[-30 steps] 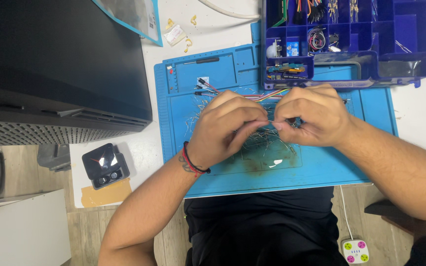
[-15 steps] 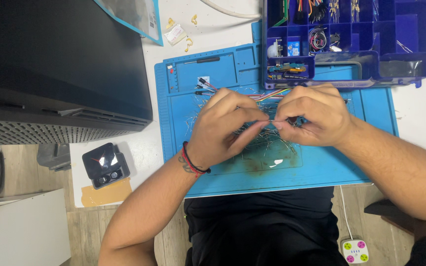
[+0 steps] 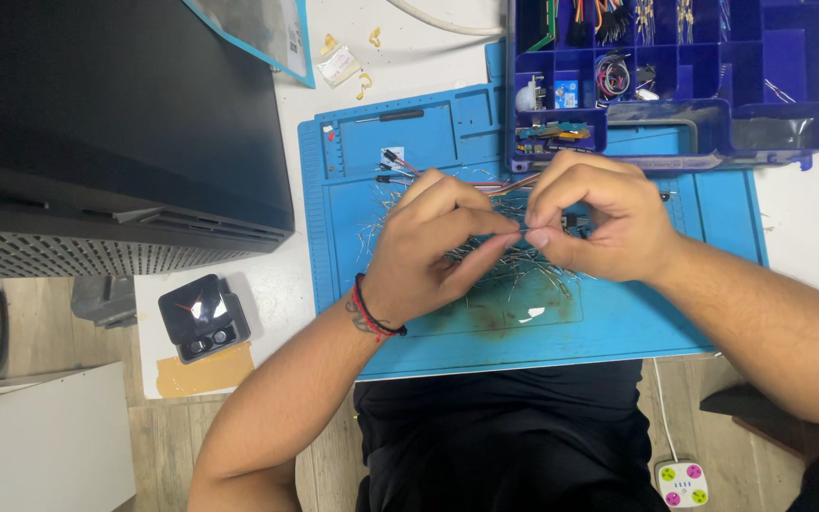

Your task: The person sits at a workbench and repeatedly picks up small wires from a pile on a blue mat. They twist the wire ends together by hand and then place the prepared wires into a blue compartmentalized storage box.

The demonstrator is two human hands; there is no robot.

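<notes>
Over a blue work mat (image 3: 618, 332), my left hand (image 3: 433, 246) and my right hand (image 3: 599, 223) meet fingertip to fingertip. Both pinch the same thin metal wire lead, which spans the small gap between them. A small dark component shows at my right fingers. Under my hands lies a heap of thin wire leads (image 3: 523, 270) with a few coloured jumper wires (image 3: 409, 171) behind it. My left wrist wears a red and black band.
A dark blue compartment box (image 3: 713, 85) of small parts stands at the mat's far right. A large black device (image 3: 116, 123) fills the left. A small black open case (image 3: 203, 318) sits near the table edge. A white power strip (image 3: 682, 484) lies on the floor.
My hands have stayed at the same spot over the mat. The fingers have shifted slightly on the wire, with no other visible movement.
</notes>
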